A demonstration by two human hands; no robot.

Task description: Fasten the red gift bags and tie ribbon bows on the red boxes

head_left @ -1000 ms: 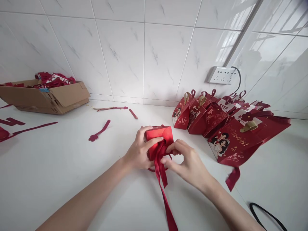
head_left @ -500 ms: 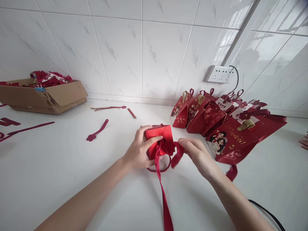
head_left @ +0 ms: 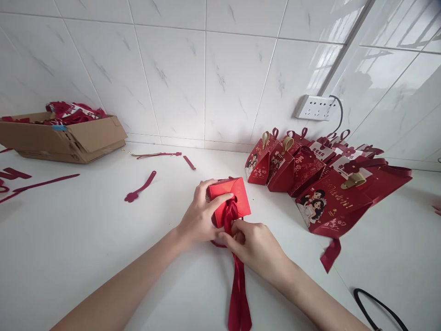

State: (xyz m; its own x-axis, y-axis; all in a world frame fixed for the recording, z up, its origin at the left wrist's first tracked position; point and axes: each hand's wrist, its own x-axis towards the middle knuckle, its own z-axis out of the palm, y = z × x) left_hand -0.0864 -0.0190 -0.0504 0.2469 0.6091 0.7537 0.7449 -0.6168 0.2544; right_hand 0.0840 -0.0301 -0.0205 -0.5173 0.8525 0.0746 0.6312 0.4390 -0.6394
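Note:
A small red gift box [head_left: 237, 195] lies on the white counter [head_left: 86, 239] in the middle of the view. My left hand [head_left: 200, 216] grips its left side, thumb pressed on the top by the hole where a dark red ribbon [head_left: 238, 289] comes out. Just below the box, my right hand [head_left: 253, 243] pinches both ribbon strands together close to the box. The two ribbon tails hang down toward me, side by side.
A row of finished red gift boxes [head_left: 310, 179] stands and leans at the right by the tiled wall. A cardboard box [head_left: 65, 138] with red pieces sits at far left. Loose red strips [head_left: 141, 187] lie on the counter. A wall socket [head_left: 315, 108] and black cable [head_left: 379, 305] are at the right.
My right hand has come back from the right of the box to just below it, gathering the two ribbon ends together. The left hand and box have stayed put.

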